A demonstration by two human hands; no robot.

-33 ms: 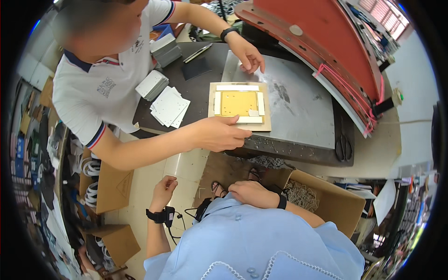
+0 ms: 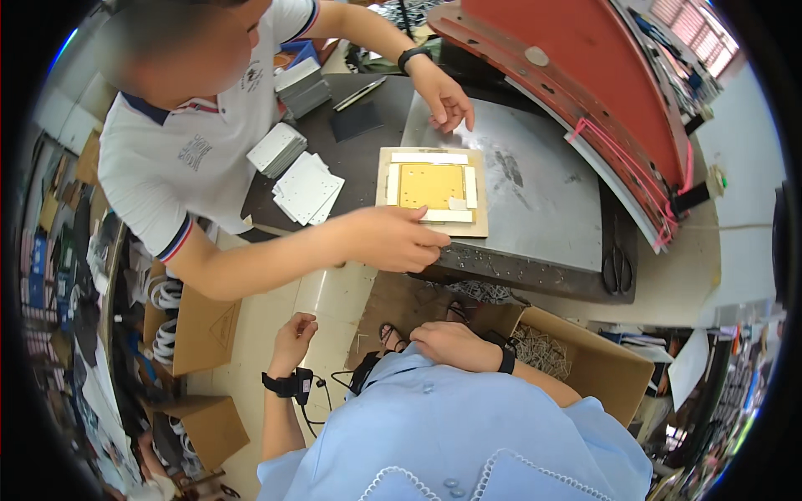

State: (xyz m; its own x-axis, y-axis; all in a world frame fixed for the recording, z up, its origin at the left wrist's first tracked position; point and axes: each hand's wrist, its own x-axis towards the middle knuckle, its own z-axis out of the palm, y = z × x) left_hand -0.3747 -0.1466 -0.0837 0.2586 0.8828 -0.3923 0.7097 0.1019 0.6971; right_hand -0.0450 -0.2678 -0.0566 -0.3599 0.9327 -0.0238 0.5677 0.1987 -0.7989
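Observation:
My left hand (image 2: pixel 294 341) hangs at my left side over the floor, fingers curled in toward the thumb, and I see nothing in it. Against the front of my light blue shirt lies my right hand (image 2: pixel 451 344), its fingers folded and partly out of sight. Across from me, a co-worker's hand (image 2: pixel 401 240) rests at the near edge of a square board (image 2: pixel 480 225) with a yellow plate (image 2: pixel 430 184) framed by pale strips. The co-worker's other hand (image 2: pixel 449 104) is over the metal plate behind it.
The board sits on a grey metal plate (image 2: pixel 543 200) on a dark table. A large red machine part (image 2: pixel 576 75) slants above. White cards (image 2: pixel 309 188) lie in stacks at left; scissors (image 2: pixel 616 269) are at right. A cardboard box (image 2: pixel 614 359) of metal pieces stands beside me.
The table and co-worker appear shifted very slightly to the right in the view. My two hands show no visible movement.

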